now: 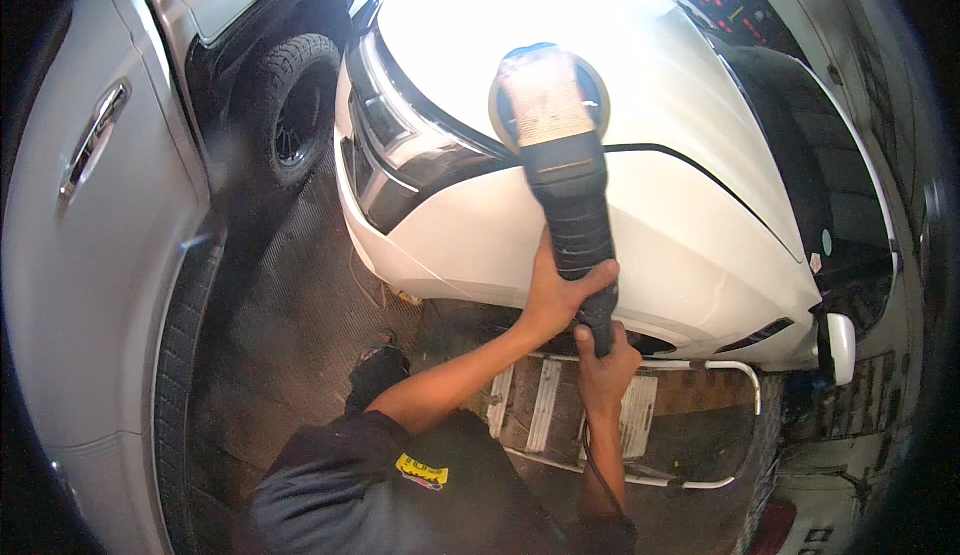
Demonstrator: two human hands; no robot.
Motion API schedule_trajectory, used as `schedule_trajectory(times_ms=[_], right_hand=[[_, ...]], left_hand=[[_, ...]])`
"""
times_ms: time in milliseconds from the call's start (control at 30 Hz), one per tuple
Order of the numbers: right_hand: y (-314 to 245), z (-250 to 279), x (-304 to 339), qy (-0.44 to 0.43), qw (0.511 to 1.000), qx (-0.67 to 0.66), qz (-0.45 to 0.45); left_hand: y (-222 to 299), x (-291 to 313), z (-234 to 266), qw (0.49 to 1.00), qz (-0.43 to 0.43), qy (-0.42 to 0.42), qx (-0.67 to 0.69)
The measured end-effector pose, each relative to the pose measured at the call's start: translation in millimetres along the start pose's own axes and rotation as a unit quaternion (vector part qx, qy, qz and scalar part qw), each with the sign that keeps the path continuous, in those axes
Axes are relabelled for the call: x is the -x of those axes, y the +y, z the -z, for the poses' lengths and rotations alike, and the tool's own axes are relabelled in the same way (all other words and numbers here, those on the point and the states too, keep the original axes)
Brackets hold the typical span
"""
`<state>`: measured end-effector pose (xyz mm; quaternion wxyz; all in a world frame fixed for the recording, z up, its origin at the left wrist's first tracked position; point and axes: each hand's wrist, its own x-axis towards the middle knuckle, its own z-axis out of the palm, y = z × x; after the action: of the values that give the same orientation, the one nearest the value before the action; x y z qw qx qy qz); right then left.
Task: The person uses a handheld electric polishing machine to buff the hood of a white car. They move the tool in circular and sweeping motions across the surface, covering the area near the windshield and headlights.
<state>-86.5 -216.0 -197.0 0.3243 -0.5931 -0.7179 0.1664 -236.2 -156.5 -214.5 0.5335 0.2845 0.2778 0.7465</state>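
In the head view, both hands are on a polisher (568, 220) with a long black body. The left hand (555, 290) is wrapped round the ribbed grip, its thumb lying across the top. The right hand (607, 370) is closed round the narrow tail end, just below the left, thumb up against it. A dark cord (597, 463) runs down along the right forearm.

The polisher's tan and black head is over the hood (660, 190) of a white car, near the hood's front edge and just beside the headlight (425, 160). Its round pad (600, 98) shows blue with a yellowish rim; whether it presses on the paint is hidden beneath it. A pale mark on the blue part is too blurred to read. Strong glare whitens the hood beyond.

On the person's dark shirt (335, 475) is a yellow label (422, 471) with dark lettering, too small to make out. A green oval sticker (827, 238) and a pale tag (815, 263) sit by the car's side window, without legible writing.

Below the car's flank lies a metal frame (755, 395) with pale slats. To the left stand a silver door (95, 275) with a chrome handle (92, 142) and a chunky tyre (298, 63).
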Motion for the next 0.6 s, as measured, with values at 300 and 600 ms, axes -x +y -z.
schedule_trajectory(times_ms=[300, 600], right_hand=[[57, 26, -45, 0.014, 0.994, 0.081, 0.072], [79, 77, -89, -0.025, 0.996, 0.066, 0.051]], left_hand=[[-39, -16, -30, 0.997, -0.073, 0.021, 0.000], [-46, -29, -80, 0.997, -0.066, 0.033, 0.031]])
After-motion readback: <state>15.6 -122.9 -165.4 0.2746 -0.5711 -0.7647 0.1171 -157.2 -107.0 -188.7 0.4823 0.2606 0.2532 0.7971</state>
